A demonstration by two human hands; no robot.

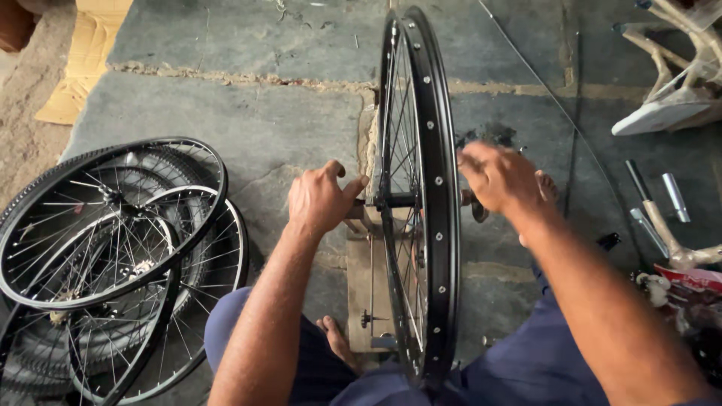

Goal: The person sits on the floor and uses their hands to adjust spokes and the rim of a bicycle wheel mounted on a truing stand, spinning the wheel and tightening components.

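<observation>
Hands [320, 197] [500, 177] either side of upright black wheel [432, 188] in stand [368, 278].

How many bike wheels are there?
5 at least: one upright wheel between the left hand and right hand, and about four in the pile at left; overlap may hide more.

Soft, even daylight, med brightness, faint shadows under wheel stack [113, 263], slight motion blur on right hand [500, 180], mild wide-angle bend at edges, centre sharp, no glare.
</observation>
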